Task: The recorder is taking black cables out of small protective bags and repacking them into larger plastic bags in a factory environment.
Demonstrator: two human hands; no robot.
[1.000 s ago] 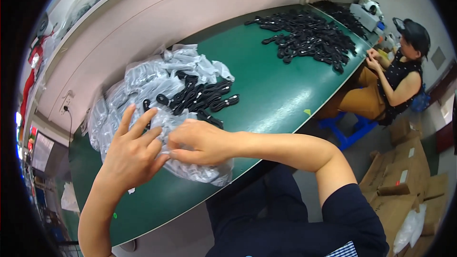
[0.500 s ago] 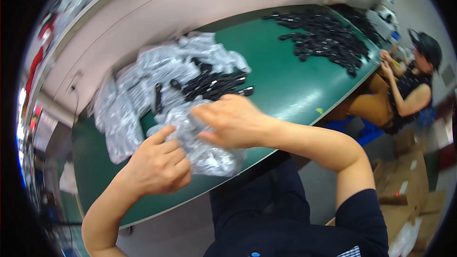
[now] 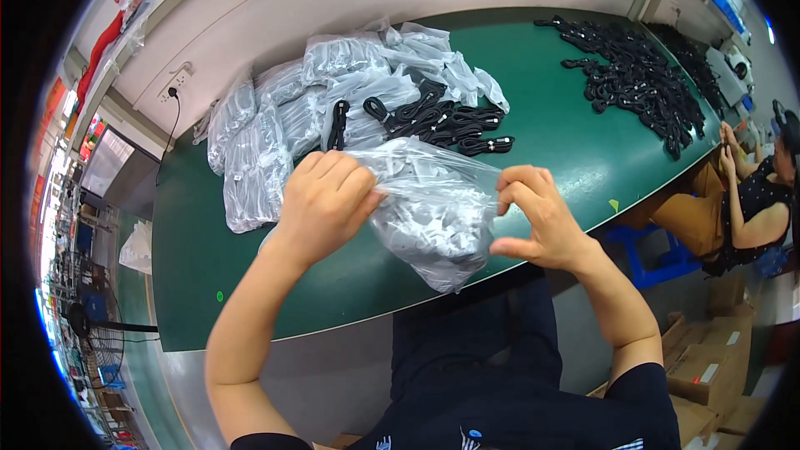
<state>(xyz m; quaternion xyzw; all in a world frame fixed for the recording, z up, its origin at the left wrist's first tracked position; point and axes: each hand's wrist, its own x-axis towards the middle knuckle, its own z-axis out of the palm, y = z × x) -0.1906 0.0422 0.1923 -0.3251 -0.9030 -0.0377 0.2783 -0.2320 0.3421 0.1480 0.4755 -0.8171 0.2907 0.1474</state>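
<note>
A clear plastic bag [image 3: 433, 217] filled with whitish, shiny contents hangs tilted over the table's front edge; what exactly lies inside I cannot make out. My left hand [image 3: 327, 197] is closed on the upper left edge of this bag, pulling its film taut. At the bag's right side is my right hand [image 3: 537, 221], with thumb and fingers apart in a C shape. Its fingertips touch or nearly touch the film. Just beyond the bag lie several bundled black cables [image 3: 450, 121], and one separate black cable bundle [image 3: 337, 125] leans against the packed bags.
Filled clear plastic bags [image 3: 342, 58] are piled at the back left of the green table [image 3: 533, 117]. A large heap of black cables [image 3: 637, 83] covers the far right. Another person [image 3: 750, 208] sits at the right edge. Cardboard boxes [image 3: 708, 367] stand on the floor at lower right.
My hands have moved apart and to the right in view. The left hand now grips the bag's edge, and the bag is raised and spread between both hands. The view has shifted left.
</note>
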